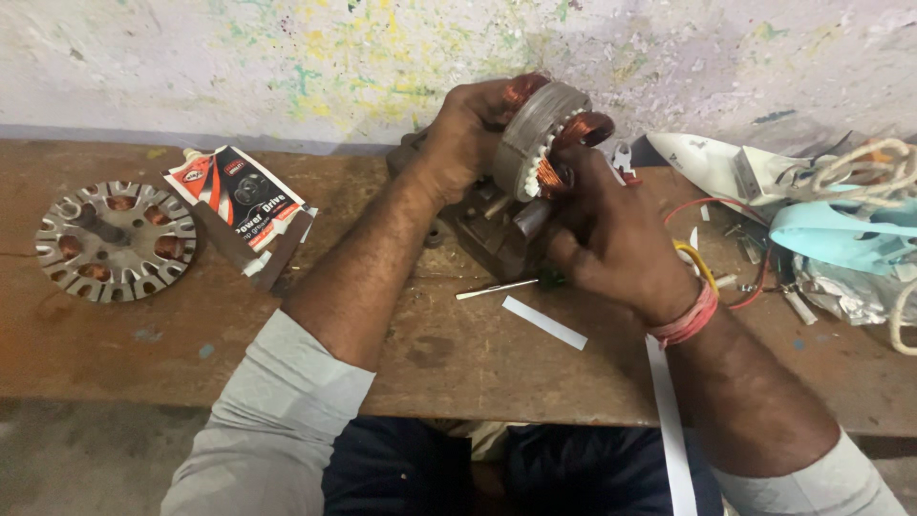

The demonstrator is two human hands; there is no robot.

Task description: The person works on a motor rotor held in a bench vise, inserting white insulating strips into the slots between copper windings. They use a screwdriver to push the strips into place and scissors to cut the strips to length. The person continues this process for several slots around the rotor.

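While the stator core (540, 134) is gripped above the bench (449, 354) at 12 o'clock by the closed left hand (468, 134), its copper windings are pinched by the right hand (611, 239). Winding appears in hand; steady support is judged necessary next. One second stator (115, 241) lies at 9 o'clock, one packet (239, 196) beside it.

stator (540, 134): grey, copper windings | packet (237, 196): red-black-white | wristband (683, 323): pink

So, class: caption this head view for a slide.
Both hands, left and right, grip a copper-wound stator over a wooden bench.
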